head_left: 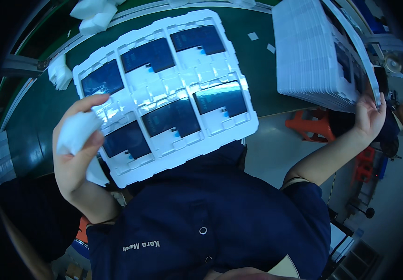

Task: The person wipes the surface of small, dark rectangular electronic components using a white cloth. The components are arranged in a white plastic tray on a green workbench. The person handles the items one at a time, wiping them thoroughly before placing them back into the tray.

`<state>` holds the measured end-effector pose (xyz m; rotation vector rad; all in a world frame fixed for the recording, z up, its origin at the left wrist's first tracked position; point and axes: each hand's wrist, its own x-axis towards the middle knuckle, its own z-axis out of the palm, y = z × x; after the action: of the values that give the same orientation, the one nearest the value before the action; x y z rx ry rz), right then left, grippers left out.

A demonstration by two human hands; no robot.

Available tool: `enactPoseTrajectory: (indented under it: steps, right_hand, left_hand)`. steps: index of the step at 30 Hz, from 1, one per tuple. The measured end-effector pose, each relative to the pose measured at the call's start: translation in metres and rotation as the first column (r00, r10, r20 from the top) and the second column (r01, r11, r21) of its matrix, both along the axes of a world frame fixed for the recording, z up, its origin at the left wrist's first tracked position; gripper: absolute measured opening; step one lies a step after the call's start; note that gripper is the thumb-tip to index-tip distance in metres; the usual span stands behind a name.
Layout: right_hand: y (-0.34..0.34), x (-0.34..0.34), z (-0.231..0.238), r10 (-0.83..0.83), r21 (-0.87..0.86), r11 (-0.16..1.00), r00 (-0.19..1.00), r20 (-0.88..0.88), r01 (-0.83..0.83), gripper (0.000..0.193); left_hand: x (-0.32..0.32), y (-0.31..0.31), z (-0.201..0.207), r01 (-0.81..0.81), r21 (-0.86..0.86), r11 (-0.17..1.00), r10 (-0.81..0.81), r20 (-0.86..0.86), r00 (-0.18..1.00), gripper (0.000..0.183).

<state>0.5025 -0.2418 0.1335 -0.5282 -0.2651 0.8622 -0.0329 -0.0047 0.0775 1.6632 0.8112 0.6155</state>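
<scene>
While gripping crumpled white cloth (76, 130): left hand (78, 154), glossy moulded tray (164, 93).

A white moulded tray (164, 100) of six dark rectangular panels beside the left hand (78, 154); a white tray stack (311, 56) at the right hand (369, 116)

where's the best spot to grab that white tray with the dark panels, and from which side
Probably the plain white rim of the white tray at its near right corner, coming in from the right. The rim there is bare and sticks out past the pockets, so fingers stay off the dark panels. The left hand, holding a white cloth, already has the left edge, and the right hand is over at the tray stack.
</scene>
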Motion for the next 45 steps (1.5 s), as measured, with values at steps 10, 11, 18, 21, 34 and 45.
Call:
enactPoseTrajectory:
  steps: [10, 11, 18, 21, 34, 45]
  right_hand:
    - [0.022, -0.088, -0.03, -0.158, 0.04, 0.987, 0.938, 0.308, 0.153, 0.028]
    - [0.024, -0.105, -0.032, -0.141, 0.047, 0.99, 0.94, 0.31, 0.133, 0.029]
    - [0.031, -0.218, -0.097, 0.176, 0.142, 0.96, 0.916, 0.36, -0.24, 0.051]
    - [0.043, -0.266, -0.107, 0.234, -0.007, 0.968, 0.891, 0.39, -0.251, 0.051]
    - [0.056, -0.309, -0.125, 0.933, -0.403, 0.293, 0.351, -0.077, -0.867, 0.031]
    - [0.059, -0.267, -0.073, 0.737, -0.597, 0.635, 0.152, 0.659, -0.49, 0.04]
  left_hand:
    - [-0.014, -0.001, -0.027, -0.172, -0.138, 0.975, 0.186, 0.103, 0.977, 0.042]
    - [-0.008, -0.003, -0.026, -0.193, -0.16, 0.968, 0.214, 0.126, 0.969, 0.042]
    - [-0.016, -0.005, -0.024, -0.246, -0.317, 0.916, 0.339, 0.282, 0.898, 0.055]
    - [-0.021, -0.011, -0.021, -0.266, -0.382, 0.885, 0.405, 0.351, 0.844, 0.059]
    - [-0.052, -0.003, -0.067, -0.468, -0.123, 0.875, 0.469, -0.024, 0.883, 0.059]
    - [-0.051, -0.011, -0.072, -0.396, 0.197, 0.897, 0.435, -0.23, 0.87, 0.062]
